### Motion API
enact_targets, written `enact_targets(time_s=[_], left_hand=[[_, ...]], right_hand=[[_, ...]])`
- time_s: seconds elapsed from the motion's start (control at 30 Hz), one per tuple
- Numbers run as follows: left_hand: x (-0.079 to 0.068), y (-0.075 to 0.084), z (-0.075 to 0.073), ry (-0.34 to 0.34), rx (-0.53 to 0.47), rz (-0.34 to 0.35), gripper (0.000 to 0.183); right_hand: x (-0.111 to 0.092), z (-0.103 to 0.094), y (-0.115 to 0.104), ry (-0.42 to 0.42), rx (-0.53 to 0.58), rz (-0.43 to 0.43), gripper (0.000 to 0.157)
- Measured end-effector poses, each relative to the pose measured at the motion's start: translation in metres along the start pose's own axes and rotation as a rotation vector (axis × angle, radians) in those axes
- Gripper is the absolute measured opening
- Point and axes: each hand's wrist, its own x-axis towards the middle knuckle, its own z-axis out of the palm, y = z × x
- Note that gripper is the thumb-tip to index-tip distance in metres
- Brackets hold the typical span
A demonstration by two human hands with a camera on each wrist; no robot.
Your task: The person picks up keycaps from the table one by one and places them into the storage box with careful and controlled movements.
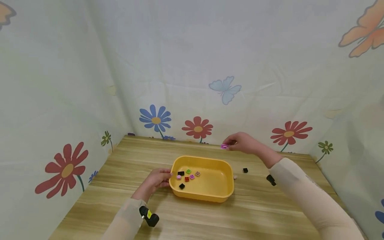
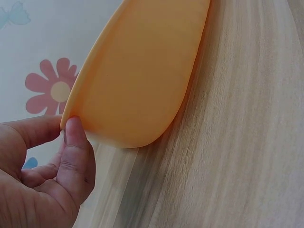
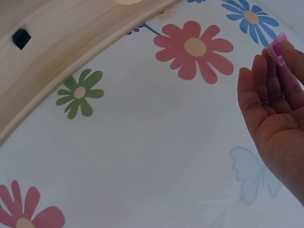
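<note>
My left hand (image 1: 157, 179) pinches the left rim of a yellow plastic tub (image 1: 214, 197) between thumb and fingers. In the left wrist view, the thumb lies along the outside of the tub's wall. Several small building bricks are in the left half of the tub, among them a red brick (image 1: 187, 179), a green brick (image 1: 188, 171) and a black brick (image 1: 182, 186). Above the far side of the table, my right hand (image 1: 241, 142) holds a pink building brick (image 1: 224, 146) at its fingertips. The right wrist view shows this pink brick (image 3: 277, 49) pinched between thumb and fingers, its hollow side partly visible.
To the right of the tub, a black brick (image 1: 245, 170) lies on the wooden table (image 1: 270, 206). A small pale piece (image 1: 235, 177) sits close against the tub's right wall. White curtains (image 1: 180, 66) printed with flowers and butterflies enclose the table at the back and sides.
</note>
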Motion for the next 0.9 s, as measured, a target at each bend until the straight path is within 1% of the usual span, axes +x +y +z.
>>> enact_targets(time_s=[0.1, 0.27, 0.43, 0.53, 0.67, 0.8, 0.9], left_hand=[[0.0, 0.0, 0.0, -0.002, 0.002, 0.002, 0.043], [-0.001, 0.001, 0.0, -0.006, 0.001, 0.007, 0.042], [0.0, 0.0, 0.0, 0.005, 0.006, 0.002, 0.042], [0.001, -0.001, 0.0, 0.011, 0.002, -0.001, 0.042], [0.001, -0.002, -0.001, 0.0, -0.003, 0.005, 0.042], [0.001, -0.004, 0.0, -0.014, -0.01, 0.015, 0.041], [0.003, -0.004, 0.0, -0.007, -0.013, 0.013, 0.04]], right_hand=[[0.005, 0.002, -0.005, -0.009, 0.003, -0.017, 0.02], [0.014, 0.006, -0.016, -0.02, 0.025, -0.017, 0.021], [0.024, 0.016, -0.023, -0.038, 0.038, -0.03, 0.022], [0.032, 0.026, -0.025, -0.048, 0.045, -0.016, 0.021], [0.045, 0.042, -0.025, -0.057, 0.055, -0.007, 0.02], [0.057, 0.06, -0.023, -0.061, 0.062, -0.024, 0.018], [0.065, 0.071, -0.024, -0.085, 0.075, -0.038, 0.018]])
